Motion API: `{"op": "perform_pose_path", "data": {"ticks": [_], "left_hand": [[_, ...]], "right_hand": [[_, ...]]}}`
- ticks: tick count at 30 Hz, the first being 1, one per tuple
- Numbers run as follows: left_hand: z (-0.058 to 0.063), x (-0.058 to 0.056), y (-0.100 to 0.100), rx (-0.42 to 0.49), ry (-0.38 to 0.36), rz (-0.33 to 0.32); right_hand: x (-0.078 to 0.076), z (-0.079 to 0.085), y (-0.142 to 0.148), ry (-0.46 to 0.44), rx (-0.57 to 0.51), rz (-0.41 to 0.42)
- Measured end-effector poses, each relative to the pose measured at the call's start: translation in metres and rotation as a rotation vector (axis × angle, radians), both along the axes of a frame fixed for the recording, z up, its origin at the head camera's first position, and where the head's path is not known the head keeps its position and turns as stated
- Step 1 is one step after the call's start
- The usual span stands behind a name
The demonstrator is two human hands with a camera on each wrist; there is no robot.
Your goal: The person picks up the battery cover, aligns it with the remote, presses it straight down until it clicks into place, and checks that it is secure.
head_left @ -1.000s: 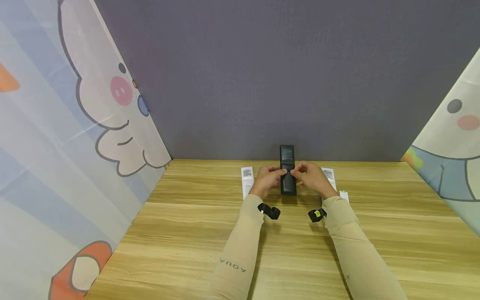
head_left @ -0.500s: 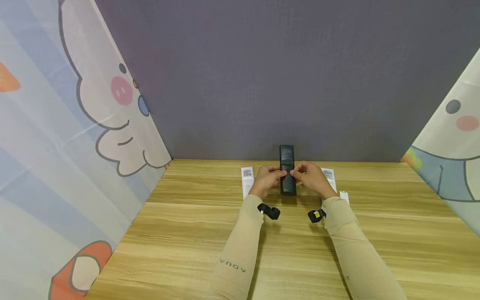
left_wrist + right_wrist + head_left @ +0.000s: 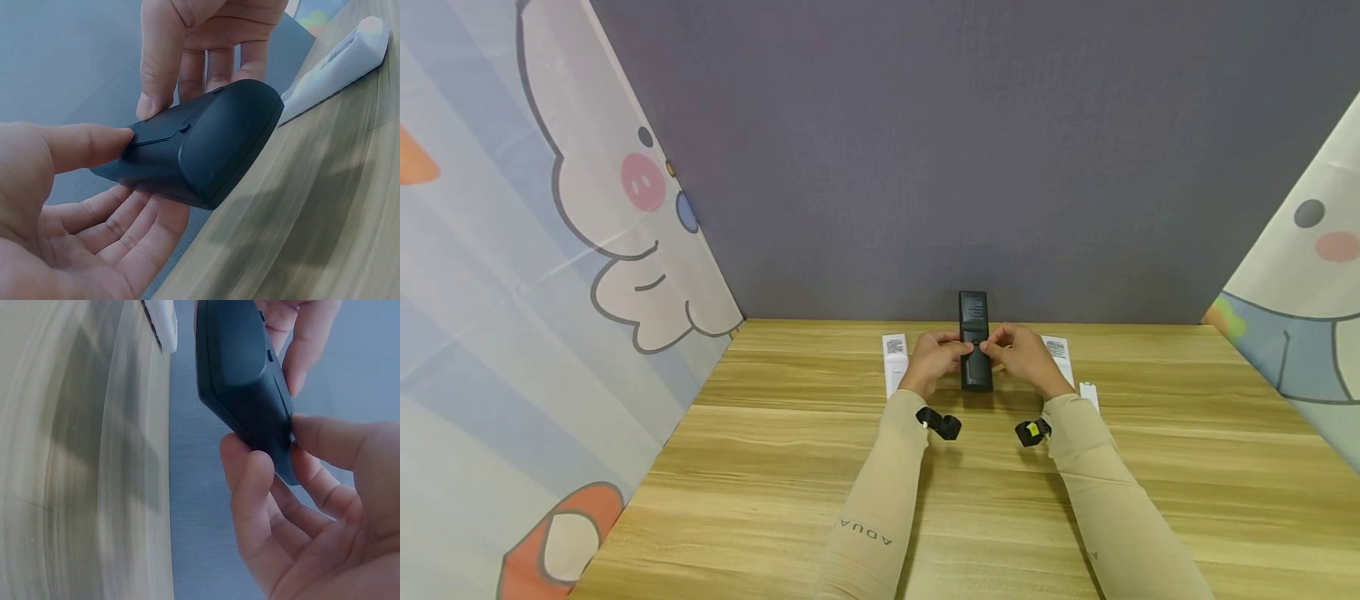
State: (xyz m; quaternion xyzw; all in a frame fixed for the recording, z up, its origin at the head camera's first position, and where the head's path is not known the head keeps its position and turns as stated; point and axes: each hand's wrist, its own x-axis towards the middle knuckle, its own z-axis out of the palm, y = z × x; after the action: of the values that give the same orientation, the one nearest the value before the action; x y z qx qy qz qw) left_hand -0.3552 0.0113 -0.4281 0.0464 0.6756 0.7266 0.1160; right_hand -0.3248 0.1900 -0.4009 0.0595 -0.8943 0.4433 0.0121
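A black remote control is held up above the table, with its printed back facing me. My left hand grips it from the left, thumb on the back and fingers underneath. From the other side my right hand holds it the same way. Both thumb tips press close together near the middle of the back. In the left wrist view, the seam of a battery cover runs along the remote beside the left thumb. The right wrist view shows the rounded end of the remote control and the right thumb on its edge.
A white remote control lies left of my left hand. Another white remote control lies behind my right wrist, partly hidden, with a small white cover beside it. A grey panel rises at the table's back edge.
Both thumbs have shifted very slightly toward me along the back of the black remote control. The remote and the arms otherwise stay in place.
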Motion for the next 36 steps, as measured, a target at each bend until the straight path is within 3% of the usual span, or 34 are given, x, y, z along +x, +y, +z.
{"op": "perform_pose_path", "data": {"ticks": [15,24,36], "left_hand": [[-0.0009,-0.0008,0.0021,-0.015,-0.005,0.011],[-0.0002,0.0028,0.0037,-0.043,0.031,0.046],[0.0010,0.0052,0.0065,-0.082,0.043,0.096]], "right_hand": [[-0.0016,-0.0001,0.0015,-0.004,0.018,-0.001],[-0.0023,-0.0010,0.0015,-0.007,0.009,0.000],[-0.0059,-0.0018,-0.0006,-0.083,-0.030,0.007]]}}
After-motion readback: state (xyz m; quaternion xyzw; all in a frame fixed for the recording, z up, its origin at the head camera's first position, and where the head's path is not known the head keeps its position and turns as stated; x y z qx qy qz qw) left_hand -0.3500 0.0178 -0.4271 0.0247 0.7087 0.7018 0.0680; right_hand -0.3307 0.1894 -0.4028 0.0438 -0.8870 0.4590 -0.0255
